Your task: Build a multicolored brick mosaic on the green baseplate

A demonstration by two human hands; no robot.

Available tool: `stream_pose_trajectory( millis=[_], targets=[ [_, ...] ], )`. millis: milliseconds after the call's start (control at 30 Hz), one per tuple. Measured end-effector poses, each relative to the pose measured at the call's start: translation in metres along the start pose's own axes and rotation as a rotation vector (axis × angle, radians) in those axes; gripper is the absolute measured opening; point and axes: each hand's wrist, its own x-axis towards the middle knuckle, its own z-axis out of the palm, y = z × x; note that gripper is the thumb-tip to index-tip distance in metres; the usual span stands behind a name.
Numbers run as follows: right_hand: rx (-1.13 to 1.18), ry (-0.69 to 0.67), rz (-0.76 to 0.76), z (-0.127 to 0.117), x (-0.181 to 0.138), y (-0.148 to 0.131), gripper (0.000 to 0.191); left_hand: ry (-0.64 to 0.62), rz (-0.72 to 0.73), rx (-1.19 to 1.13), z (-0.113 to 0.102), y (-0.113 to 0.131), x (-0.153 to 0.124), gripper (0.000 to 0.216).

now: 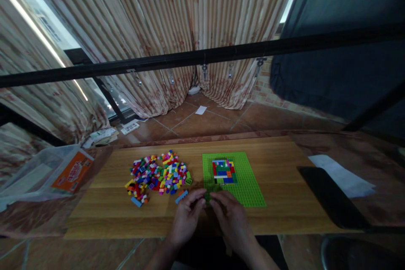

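My left hand (186, 217) and my right hand (232, 215) meet at the near edge of a wooden board (278, 219). Their fingertips pinch together on a small green brick (207, 196), which is mostly hidden between them. Just beyond the hands lies a bright green baseplate (247, 185) with a patch of red, blue, white and green bricks (224, 171) fixed on it. To the left of the plate lies a loose heap of coloured bricks (158, 174). A light blue brick (181, 196) lies by my left fingers.
A clear plastic bag with an orange leaflet (73, 171) sits at the left of the board. A black flat object (332, 196) and a white sheet (343, 177) lie at the right. A black bar (202, 57) crosses the view; curtains hang behind.
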Motion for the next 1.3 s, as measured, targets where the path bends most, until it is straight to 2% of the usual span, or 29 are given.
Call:
stream_pose_trajectory(
  millis=[233,433,667,1000,1133,1300],
  targets=[
    [0.048,-0.012,0.034,0.010,0.004,-0.002,0.023,-0.017,0.105,0.055,-0.003,-0.006,-0.003,0.021],
    [-0.004,0.029,0.066,0.016,0.002,-0.001,0.022,0.018,0.110,0.038,-0.002,-0.010,-0.003,0.023],
    [-0.131,0.071,-0.011,0.020,0.001,0.001,0.026,0.009,0.108,0.143,-0.002,-0.006,-0.003,0.016],
    [-0.330,0.116,-0.128,0.023,-0.003,0.008,0.027,0.057,0.115,0.131,0.001,-0.003,-0.003,0.014],
    [-0.359,0.152,-0.137,0.013,0.006,0.010,0.027,0.047,0.113,0.144,0.002,-0.005,-0.003,0.015],
    [-0.451,0.207,-0.129,-0.019,0.039,0.013,0.030,0.019,0.118,0.206,0.001,-0.003,-0.003,0.015]
  ],
)
